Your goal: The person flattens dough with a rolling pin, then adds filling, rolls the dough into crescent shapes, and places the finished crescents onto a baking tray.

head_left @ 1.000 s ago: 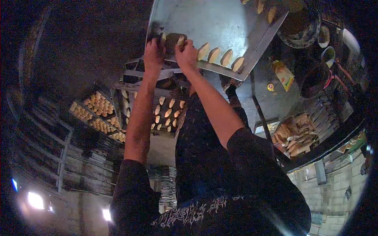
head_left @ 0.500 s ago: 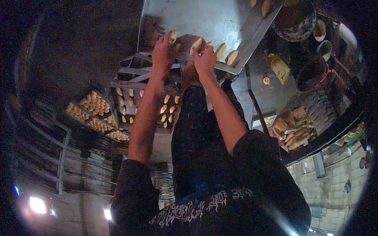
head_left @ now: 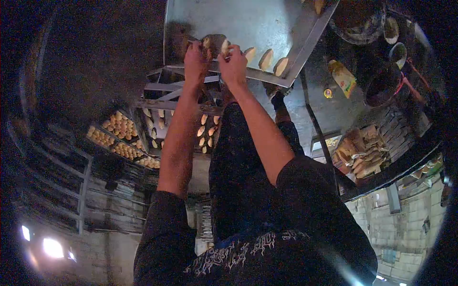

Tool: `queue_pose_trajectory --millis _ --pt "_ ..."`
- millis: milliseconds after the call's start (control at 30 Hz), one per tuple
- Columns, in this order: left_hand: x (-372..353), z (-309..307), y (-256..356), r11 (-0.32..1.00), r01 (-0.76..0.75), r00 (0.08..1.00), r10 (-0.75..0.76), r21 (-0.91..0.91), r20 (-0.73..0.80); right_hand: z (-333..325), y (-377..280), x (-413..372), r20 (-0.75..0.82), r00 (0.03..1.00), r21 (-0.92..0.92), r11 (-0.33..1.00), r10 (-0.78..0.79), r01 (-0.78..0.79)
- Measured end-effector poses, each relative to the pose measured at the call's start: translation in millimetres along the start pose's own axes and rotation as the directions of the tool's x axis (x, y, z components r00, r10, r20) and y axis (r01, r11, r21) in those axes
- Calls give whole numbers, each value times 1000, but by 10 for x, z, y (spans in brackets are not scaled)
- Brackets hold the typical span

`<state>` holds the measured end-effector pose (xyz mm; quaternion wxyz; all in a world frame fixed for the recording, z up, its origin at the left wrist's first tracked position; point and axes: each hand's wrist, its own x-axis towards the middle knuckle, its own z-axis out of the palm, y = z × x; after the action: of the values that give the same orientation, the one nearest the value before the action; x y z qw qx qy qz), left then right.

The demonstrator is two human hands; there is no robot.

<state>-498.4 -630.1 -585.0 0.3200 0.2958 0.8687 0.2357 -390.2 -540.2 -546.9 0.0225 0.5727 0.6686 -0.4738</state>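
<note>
A large metal tray [head_left: 224,19] lies before me, with a row of pale, elongated dough pieces [head_left: 265,59] along its near right edge. At the tray's near side, my right hand [head_left: 234,66] pinches one pale dough piece [head_left: 225,46] held upright above the metal. Just left of it, my left hand [head_left: 194,66] has its fingers closed on another dough piece [head_left: 206,43], partly hidden in shadow. Both hands are over the tray's near rim, a short gap apart.
Below left, racks hold trays of dough pieces [head_left: 119,126] and more oval pieces [head_left: 202,130]. On the right are a yellow-labelled bottle [head_left: 342,78], a dark bucket [head_left: 381,88], a round container [head_left: 358,24] and crumpled brown paper [head_left: 365,152]. A dark pole [head_left: 317,124] crosses beside my leg.
My right hand has shifted left along the tray with its dough piece, uncovering more of the row to its right. My left hand stays nearly in place. The view has shifted slightly.
</note>
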Motion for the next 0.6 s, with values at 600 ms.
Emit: queue_pose_trajectory --millis 600 --pt "-69 -2 408 971 -239 971 239 -10 -31 -215 234 -91 -129 982 -196 974 -141 114"
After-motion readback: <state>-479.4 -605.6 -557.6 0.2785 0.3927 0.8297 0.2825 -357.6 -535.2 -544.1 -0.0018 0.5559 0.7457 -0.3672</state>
